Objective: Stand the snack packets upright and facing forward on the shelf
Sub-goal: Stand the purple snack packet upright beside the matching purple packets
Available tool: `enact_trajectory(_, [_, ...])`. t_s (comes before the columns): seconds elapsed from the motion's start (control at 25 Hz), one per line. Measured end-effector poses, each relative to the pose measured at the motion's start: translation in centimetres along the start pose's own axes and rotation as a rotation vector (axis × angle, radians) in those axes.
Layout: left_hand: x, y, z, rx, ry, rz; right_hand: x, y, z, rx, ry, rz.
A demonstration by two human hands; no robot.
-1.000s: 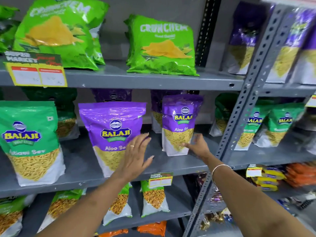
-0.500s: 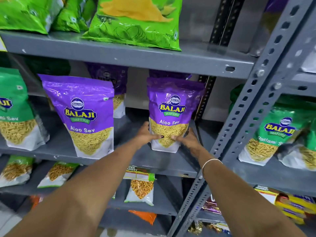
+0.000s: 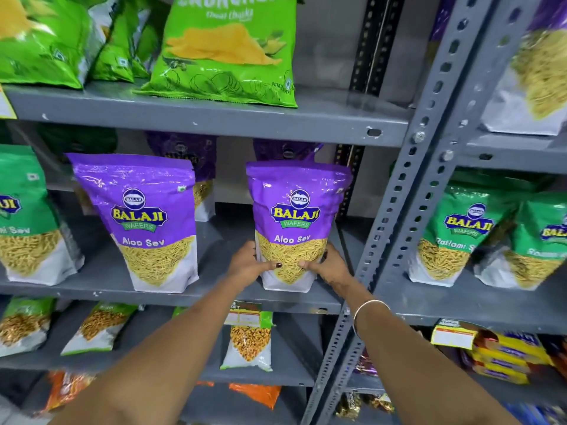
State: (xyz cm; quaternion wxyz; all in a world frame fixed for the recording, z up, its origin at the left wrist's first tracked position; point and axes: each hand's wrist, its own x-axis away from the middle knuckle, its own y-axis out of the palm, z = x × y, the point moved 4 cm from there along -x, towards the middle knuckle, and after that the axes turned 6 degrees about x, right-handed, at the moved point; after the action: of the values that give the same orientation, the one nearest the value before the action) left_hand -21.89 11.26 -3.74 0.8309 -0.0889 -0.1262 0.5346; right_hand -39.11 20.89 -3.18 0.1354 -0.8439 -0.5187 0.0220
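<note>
Purple packet sat clasped low between left hand and right hand (fingers clenched on its sides); squaring its base on the shelf before release seemed wisest.

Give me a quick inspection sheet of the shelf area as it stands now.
Surface: grey metal middle shelf, front edge bare.
Job's things: right purple Aloo Sev packet upright, label forward; left purple Aloo Sev packet upright, leaning slightly; more purple packets behind both.
Clutter: green sev packets in the next bay lean on each other.
Grippers: left hand and right hand clasp the right packet's lower sides, thumbs on its front.
Cables: nothing seen.
Surroundings: green chips bag on the shelf above; perforated upright post; price tag below.
</note>
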Motion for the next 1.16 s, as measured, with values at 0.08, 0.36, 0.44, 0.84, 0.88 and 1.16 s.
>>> enact_trajectory(0.08, [0.5,-0.2,-0.4,-0.014,-0.001,-0.014,0.6,-0.1,0.3,0.027,0.01,0.032])
enact_trajectory(0.36, [1.3,-0.9,-1.1,-0.047,-0.007,-0.034,2.1,0.5,0.2,0.047,0.022,0.032])
enact_trajectory(0.44, [1.4,-0.9,-1.2,-0.054,-0.001,-0.034,2.3,0.7,0.3,0.045,0.027,0.037])
enact_trajectory(0.84, [2.1,-0.6,-0.6,-0.149,0.002,0.003,2.2,0.6,0.2,0.086,0.008,0.052])
enact_trajectory(0.88, [2.2,-0.6,-0.6,-0.159,-0.002,0.008,2.4,0.6,0.2,0.087,0.012,0.052])
enact_trajectory(1.16, [1.6,-0.7,-0.6,-0.148,-0.03,-0.067,-1.2,-0.2,4.2,0.068,0.024,0.014])
